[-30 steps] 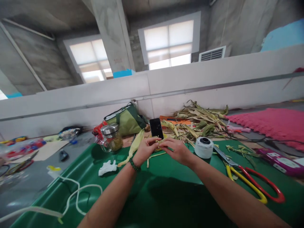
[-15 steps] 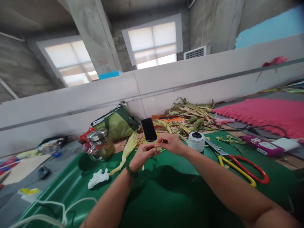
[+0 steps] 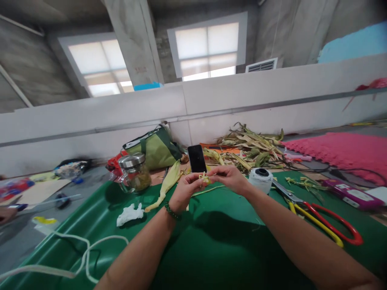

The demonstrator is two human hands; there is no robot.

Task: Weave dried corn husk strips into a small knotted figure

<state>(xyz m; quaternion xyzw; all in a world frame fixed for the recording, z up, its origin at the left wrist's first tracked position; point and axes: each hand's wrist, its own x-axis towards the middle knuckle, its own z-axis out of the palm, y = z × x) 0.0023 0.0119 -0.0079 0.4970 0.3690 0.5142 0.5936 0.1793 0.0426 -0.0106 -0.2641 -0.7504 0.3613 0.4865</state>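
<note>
A small pale-yellow husk piece (image 3: 203, 176), ends splayed, is between left hand (image 3: 184, 190) and right hand (image 3: 231, 179).

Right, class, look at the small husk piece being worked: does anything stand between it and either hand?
Nothing visible does: the left hand and right hand meet at the husk piece. The phone stands beyond them.

Both hands (image 3: 203, 183) pinch a small pale yellow husk piece (image 3: 204, 176). Right of them sit a round white spool (image 3: 260, 181) and big scissors with red and yellow handles (image 3: 314, 217).
</note>
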